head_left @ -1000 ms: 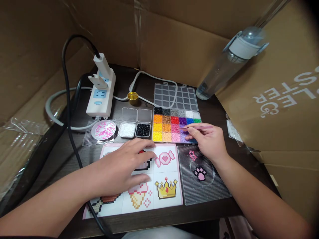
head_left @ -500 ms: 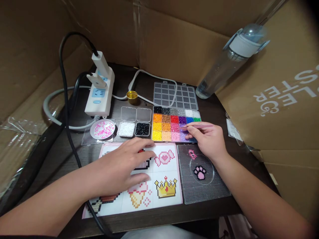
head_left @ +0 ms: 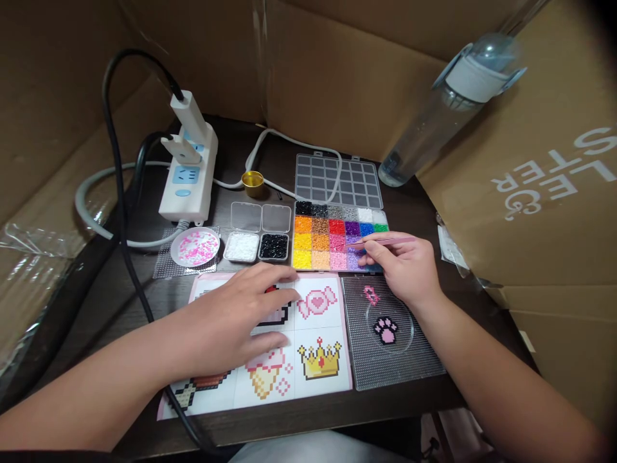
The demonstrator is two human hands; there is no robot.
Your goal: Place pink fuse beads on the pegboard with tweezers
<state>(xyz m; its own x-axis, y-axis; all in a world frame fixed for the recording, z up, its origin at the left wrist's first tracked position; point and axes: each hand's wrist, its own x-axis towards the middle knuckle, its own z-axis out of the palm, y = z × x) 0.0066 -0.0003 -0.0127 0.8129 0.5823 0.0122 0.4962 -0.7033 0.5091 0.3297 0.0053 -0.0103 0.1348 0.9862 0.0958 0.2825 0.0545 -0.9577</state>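
Note:
My right hand (head_left: 405, 267) pinches pink tweezers (head_left: 385, 241), their tips over the pink and purple cells of the open bead box (head_left: 337, 241), which holds many colours. My left hand (head_left: 236, 321) lies flat, fingers stretched out, on the pattern sheet (head_left: 313, 360) printed with a candy, a crown and an ice cream. Right of the sheet lies a clear pegboard (head_left: 409, 360) with a pink paw (head_left: 386, 330) and a small pink shape (head_left: 371, 294) made of beads.
A dish of pink and white beads (head_left: 195, 247), two small boxes of white (head_left: 241, 246) and black beads (head_left: 274, 245), a gold cap (head_left: 253, 182), a power strip (head_left: 187, 173) with cables and a leaning water bottle (head_left: 443, 106) stand behind. Cardboard walls surround the dark table (head_left: 144, 296).
The view has shifted slightly; the hands and the tweezers stay almost where they were over the bead box and the sheet.

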